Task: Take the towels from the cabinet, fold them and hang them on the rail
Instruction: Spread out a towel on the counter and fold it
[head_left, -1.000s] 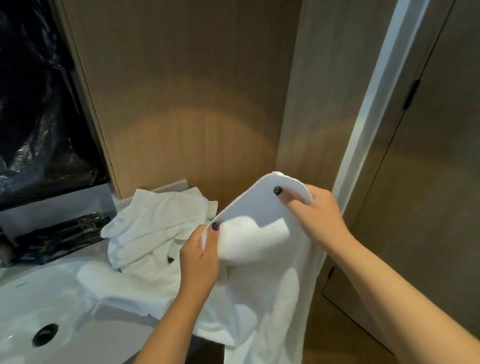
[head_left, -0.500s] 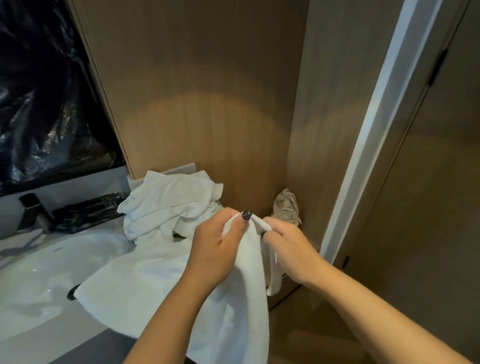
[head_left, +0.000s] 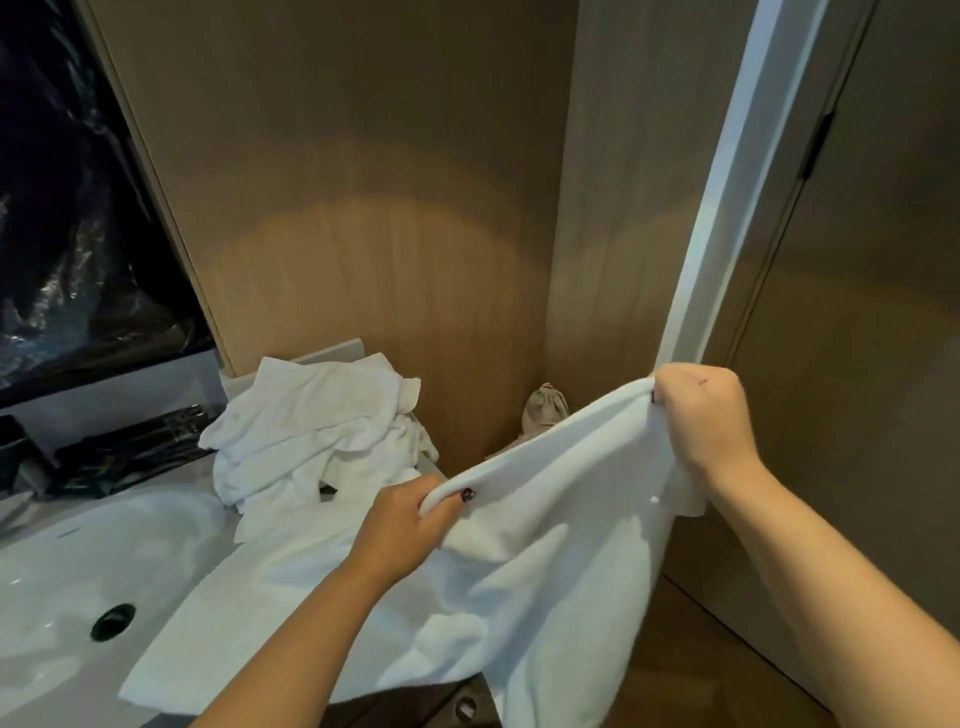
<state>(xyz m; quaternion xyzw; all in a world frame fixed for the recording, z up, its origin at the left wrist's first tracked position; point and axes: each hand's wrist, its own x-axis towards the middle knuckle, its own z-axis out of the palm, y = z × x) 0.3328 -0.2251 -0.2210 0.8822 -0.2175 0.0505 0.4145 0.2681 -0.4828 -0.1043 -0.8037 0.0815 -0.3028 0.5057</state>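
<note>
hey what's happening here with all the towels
A person is working on a white towel at a bathroom counter, holding its top edge stretched between both hands: the left hand grips it low, the right hand grips it higher, near the door frame. The rest of the towel drapes down over the counter edge beside the sink. A rumpled pile of white towels waits on the counter behind. No rail is in view, so nothing is hung yet.

the towel (head_left: 545, 519) and the heap of towels (head_left: 317, 431) are soft white matt terry cloth. the sink (head_left: 62, 561) is glossy, smooth white, and the wall panels (head_left: 374, 234) look like matt wood grain. the small pouch (head_left: 545, 410) in the corner is coarse beige cloth.
</note>
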